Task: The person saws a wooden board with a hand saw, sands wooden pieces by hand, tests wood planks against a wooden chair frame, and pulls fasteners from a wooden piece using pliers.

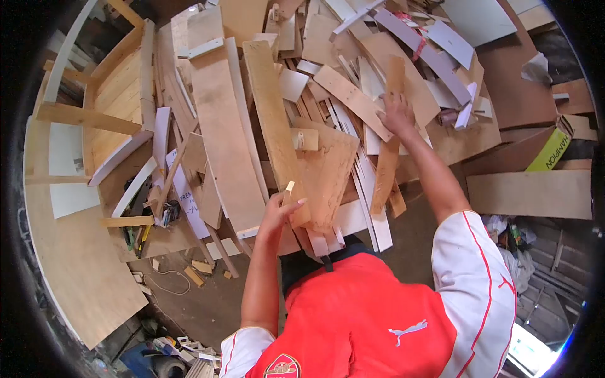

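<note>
My left hand [280, 211] is closed, with a small pale wood block [290, 186] sticking up between thumb and fingers. It is beside the lower end of a long thick plank [271, 120], which slants over the pile. My right hand [397, 114] reaches farther out, its fingers closed around a narrow brown board [386, 173]. Just left of that hand lies a lighter board with small holes [353, 101]. A wide plywood piece [324, 173] sits between my two hands, with a small wood block [305, 139] at its upper left.
Wood offcuts and long strips heap over the bench, including a wide board [220, 120] at left. Farther left stands a curved wooden frame [116, 120]. Tools with yellow handles [144, 240] lie at the bench's left edge. Cardboard [529, 194] is at right; scraps [194, 275] lie on the floor.
</note>
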Motion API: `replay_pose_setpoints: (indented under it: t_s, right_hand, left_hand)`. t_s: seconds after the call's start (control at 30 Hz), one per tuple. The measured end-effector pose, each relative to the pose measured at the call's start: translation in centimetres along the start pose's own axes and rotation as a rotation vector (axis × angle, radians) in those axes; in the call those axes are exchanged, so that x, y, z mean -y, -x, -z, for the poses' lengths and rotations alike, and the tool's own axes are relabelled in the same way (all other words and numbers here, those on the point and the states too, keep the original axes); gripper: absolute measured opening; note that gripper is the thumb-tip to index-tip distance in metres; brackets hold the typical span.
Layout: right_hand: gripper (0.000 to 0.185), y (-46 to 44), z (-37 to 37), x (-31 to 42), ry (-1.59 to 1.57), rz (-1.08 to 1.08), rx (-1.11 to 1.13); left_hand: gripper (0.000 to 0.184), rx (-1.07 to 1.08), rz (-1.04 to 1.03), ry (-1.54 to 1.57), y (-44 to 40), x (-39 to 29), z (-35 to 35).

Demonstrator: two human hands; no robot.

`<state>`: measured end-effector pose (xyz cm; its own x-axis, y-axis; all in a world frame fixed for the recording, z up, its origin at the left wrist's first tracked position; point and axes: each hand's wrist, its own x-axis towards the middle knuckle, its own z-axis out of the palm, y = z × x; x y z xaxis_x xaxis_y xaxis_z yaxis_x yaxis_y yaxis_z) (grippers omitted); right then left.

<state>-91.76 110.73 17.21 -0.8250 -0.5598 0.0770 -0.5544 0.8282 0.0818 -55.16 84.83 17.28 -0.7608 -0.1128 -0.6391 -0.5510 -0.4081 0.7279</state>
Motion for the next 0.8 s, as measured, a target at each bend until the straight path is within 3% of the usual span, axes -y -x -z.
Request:
replay_pose_setpoints:
  t_s: [0.07, 0.1, 0.17, 0.23, 0.3, 0.4, 0.5, 0.6, 0.7, 0.8]
  right_hand:
    - [0.052, 3.0, -1.6, 0.9, -0.135, -0.07, -0.181]
    - [0.055, 5.7, -2.3, 1.9, -0.158, -0.162, -0.147]
    - [0.052, 12.4, -5.5, 3.3, -0.356, -0.321, -0.355]
    - [0.059, 20.1, -9.5, 2.2, -0.652, -0.603, -0.241]
    - [0.057, 25.5, -9.7, 2.9, -0.443, -0.709, -0.049]
    - [0.075, 29.3, -11.4, 0.4, -0.525, -0.662, 0.205]
    - [0.093, 29.5, -9.6, -1.3, -0.337, -0.548, 0.408]
    - [0.098, 28.9, -9.0, -2.6, -0.566, -0.585, 0.497]
    - [0.09, 27.7, -4.3, -3.3, -0.606, -0.508, 0.549]
    - [0.082, 29.4, -5.2, -4.3, -0.772, -0.429, 0.422]
  left_hand:
    - [0.037, -0.025, -0.07, 0.009, 0.1, 0.1, -0.7]
    - [0.04, -0.036, -0.107, 0.013, 0.1, 0.1, -1.1]
    - [0.042, -0.056, -0.027, 0.028, 0.1, 0.1, -1.2]
    - [0.041, -0.039, -0.019, 0.074, -0.5, 1.0, -0.7]
    - [0.039, -0.044, -0.005, 0.075, -0.9, 1.6, -0.3]
    - [0.038, -0.046, 0.031, 0.062, -0.8, 1.3, -0.2]
    - [0.039, -0.054, 0.032, -0.007, -0.9, 0.9, -0.3]
    - [0.039, -0.08, 0.02, -0.063, -1.1, 1.3, -0.4]
    - [0.04, -0.083, 0.023, -0.045, -1.0, 1.8, -0.4]
    - [0.04, -0.077, -0.005, -0.062, -0.6, 1.6, -0.4]
